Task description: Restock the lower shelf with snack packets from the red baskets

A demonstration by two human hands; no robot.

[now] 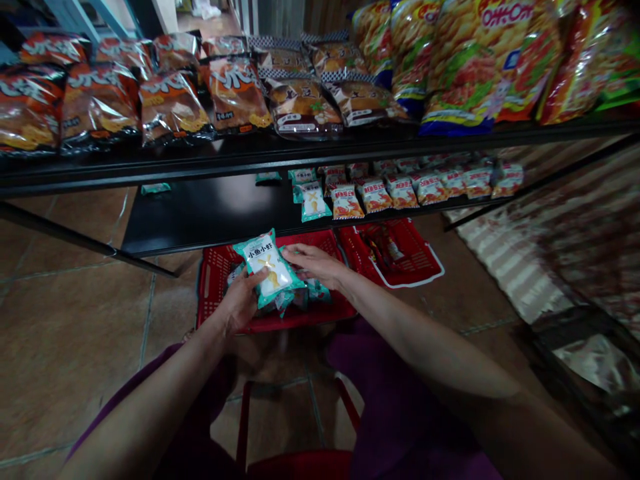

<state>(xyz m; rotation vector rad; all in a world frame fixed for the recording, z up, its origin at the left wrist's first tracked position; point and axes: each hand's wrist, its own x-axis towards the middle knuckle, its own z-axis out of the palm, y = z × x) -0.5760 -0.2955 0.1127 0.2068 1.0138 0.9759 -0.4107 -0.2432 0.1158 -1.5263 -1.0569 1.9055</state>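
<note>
A teal and white snack bag (pixel 273 275) is held tilted above a red shopping basket (pixel 215 293). My left hand (pixel 243 298) is closed on its lower left side, with the thumb across the front. At the bag's right edge, my right hand (pixel 315 262) has its fingers closed against it; part of that grip is hidden. More teal snack bags (pixel 320 291) lie in the basket below, partly covered by my hands and the held bag. On the lower shelf just ahead, a similar teal bag (pixel 315 202) leads a short row.
The black lower shelf (pixel 215 210) also carries rows of red and white bags (pixel 375 193). Above it, the upper shelf's edge (pixel 250 158) spans the view, loaded with larger snack bags (pixel 100 100). A second red basket (pixel 410 250) with a white handle sits right. A red stool (pixel 300 463) is beneath me.
</note>
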